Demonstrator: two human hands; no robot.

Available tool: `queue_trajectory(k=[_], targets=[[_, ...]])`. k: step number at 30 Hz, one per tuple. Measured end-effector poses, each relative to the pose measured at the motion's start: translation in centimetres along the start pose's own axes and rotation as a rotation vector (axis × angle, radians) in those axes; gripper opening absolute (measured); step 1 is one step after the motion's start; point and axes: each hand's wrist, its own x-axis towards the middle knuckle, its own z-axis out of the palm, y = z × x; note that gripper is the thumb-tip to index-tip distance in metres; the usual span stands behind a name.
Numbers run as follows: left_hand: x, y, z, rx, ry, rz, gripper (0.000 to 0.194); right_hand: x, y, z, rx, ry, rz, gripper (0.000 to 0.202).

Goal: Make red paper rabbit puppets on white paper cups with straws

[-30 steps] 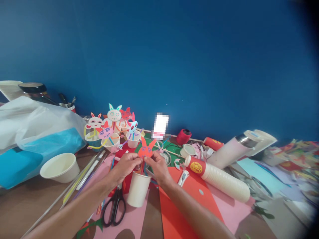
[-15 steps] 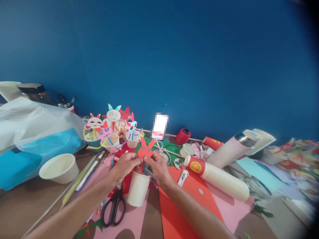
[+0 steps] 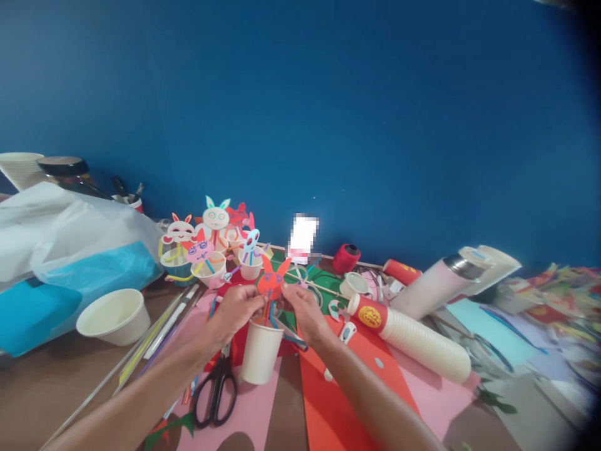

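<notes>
An orange paper rabbit face (image 3: 270,284) with long ears and drawn features stands above a white paper cup (image 3: 261,354); coloured strips run from below the face to the cup's mouth. My left hand (image 3: 237,311) pinches near the face's lower left edge. At its right edge, the fingers of my right hand (image 3: 303,307) are closed on the face. Black-handled scissors (image 3: 215,389) lie left of the cup. Behind and to the left stand several cups with finished paper animal figures, one a white rabbit face (image 3: 216,218).
Stacked paper cups (image 3: 417,343) lie on their side at the right, before a flask (image 3: 429,285). Orange paper (image 3: 357,401) and a cutter (image 3: 347,332) are nearer. A white bowl (image 3: 114,317) and plastic bag (image 3: 79,232) occupy the left. A blue wall rises behind.
The orange face has shifted slightly left and tilted. My right hand's fingers have moved from below its middle to its right edge, and the strips under it show more.
</notes>
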Motion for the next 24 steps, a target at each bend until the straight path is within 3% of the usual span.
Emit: queue_trajectory(k=[6,15,24], targets=[[-0.1,-0.1,0.0,0.034,0.026,0.06,0.015,-0.2,-0.8,0.4,-0.126,0.019,0.015,0.026],[0.1,-0.8,0.3,0.016,0.016,0.04,0.016,-0.2,0.2,0.6,-0.153,0.068,-0.039,0.017],[0.2,0.4,-1.2,0.073,-0.208,-0.003,0.011,-0.4,0.6,0.9,-0.094,0.126,-0.064,0.016]])
